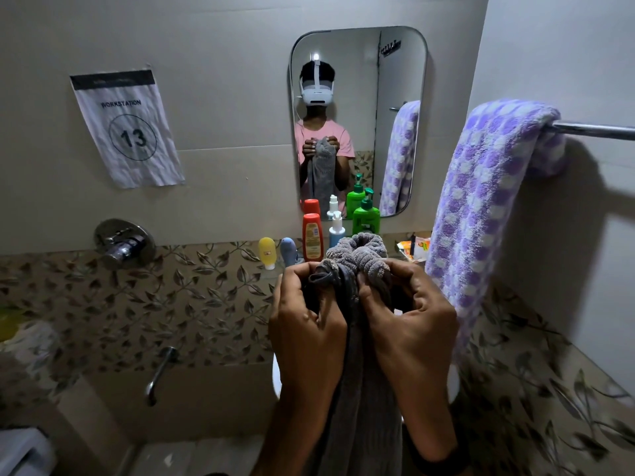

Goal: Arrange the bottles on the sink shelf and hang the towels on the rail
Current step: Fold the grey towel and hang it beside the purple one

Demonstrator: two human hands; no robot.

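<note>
I hold a grey towel bunched at its top edge in front of me; the rest hangs down between my forearms. My left hand and my right hand both grip it, side by side. On the sink shelf under the mirror stand a yellow tube, a blue tube, an orange bottle, a white spray bottle and a green pump bottle. A purple-and-white checked towel hangs over the chrome rail at right.
A mirror on the wall reflects a person with the towel. Orange and yellow packets lie at the shelf's right end. A chrome mixer valve and spout are at left, below a paper sign. The white basin is mostly hidden by my arms.
</note>
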